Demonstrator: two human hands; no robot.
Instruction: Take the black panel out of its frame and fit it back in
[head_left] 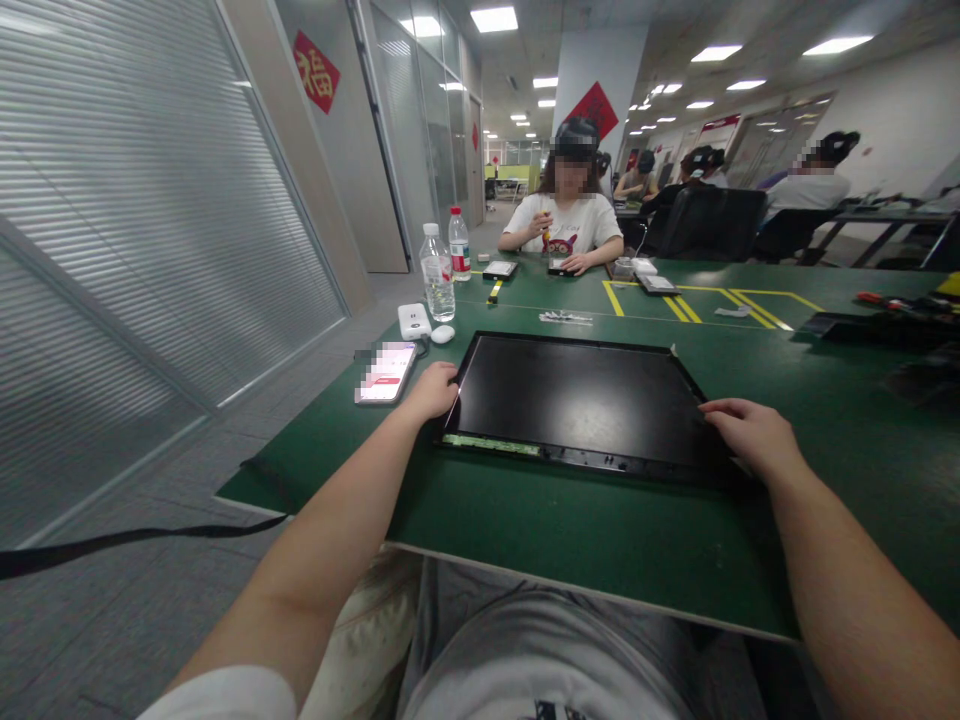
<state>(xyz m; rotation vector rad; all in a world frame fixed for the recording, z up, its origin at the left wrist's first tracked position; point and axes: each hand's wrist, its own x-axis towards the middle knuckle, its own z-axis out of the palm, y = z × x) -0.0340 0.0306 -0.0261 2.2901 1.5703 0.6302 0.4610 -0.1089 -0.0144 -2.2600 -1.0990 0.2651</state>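
A black flat screen panel [577,395] lies face up on the green table in front of me. Along its near edge the frame is exposed, with a green circuit strip [491,445] at the left part. My left hand [435,391] is closed on the panel's left edge, its fingertips partly hidden by the rim. At the right edge, my right hand [754,435] pinches the border between thumb and fingers; the underside of that grip is hidden.
Left of the panel lie a lit phone [385,373], a white power bank [414,321] and a white oval case [443,334]. Two bottles, one clear [437,275] and one red-capped [459,245], stand behind. Across the green table [585,535] a person [570,220] handles a small device.
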